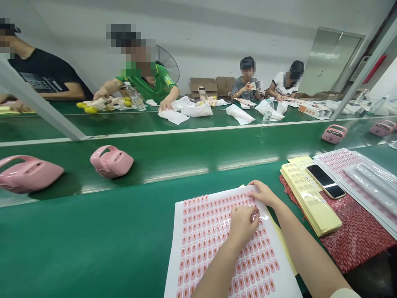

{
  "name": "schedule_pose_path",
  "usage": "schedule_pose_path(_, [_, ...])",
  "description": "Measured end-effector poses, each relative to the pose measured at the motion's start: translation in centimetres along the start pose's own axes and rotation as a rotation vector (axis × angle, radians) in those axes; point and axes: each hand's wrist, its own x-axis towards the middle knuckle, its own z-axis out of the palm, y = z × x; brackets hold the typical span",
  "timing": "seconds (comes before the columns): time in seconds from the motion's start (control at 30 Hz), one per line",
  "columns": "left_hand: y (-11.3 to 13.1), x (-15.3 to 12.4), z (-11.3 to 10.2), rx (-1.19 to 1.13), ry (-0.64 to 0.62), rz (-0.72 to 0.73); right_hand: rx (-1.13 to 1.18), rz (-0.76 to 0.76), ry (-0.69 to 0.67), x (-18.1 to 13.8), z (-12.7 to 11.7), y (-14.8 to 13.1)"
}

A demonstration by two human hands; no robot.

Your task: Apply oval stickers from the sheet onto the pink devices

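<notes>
A large white sheet of pink oval stickers (214, 231), set in rows, lies on the green table in front of me. My left hand (243, 225) is over the upper right part of the sheet. Its fingers are closed in a pinch around what looks like a small shiny pink sticker (254, 215). Just beyond it, my right hand (263, 193) has its fingers closed at the sheet's top right corner. Yellow paper (283, 240) shows under the sheet's right side.
To the right, a yellow card stack (310, 198) and a phone (325, 181) rest on red bubble wrap (353, 236), near more sticker sheets (341, 159). Pink handled devices (112, 161) stand on the conveyor belt (198, 153). Across it, several people work among white bags (240, 114) and bottles (268, 111).
</notes>
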Motion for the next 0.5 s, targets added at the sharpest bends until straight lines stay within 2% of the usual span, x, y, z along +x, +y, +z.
schedule_pose_path(0.1, [0.0,0.0,0.0,-0.007,-0.001,0.002,0.02,0.031,-0.007,-0.1,-0.3,-0.1])
schedule_pose_path(0.27, [0.0,0.0,0.1,-0.013,0.006,-0.001,0.009,0.073,0.061,-0.1,0.4,0.0])
schedule_pose_path(0.5, [0.1,0.0,0.1,-0.017,0.012,-0.003,-0.018,0.062,0.095,0.1,1.2,0.2])
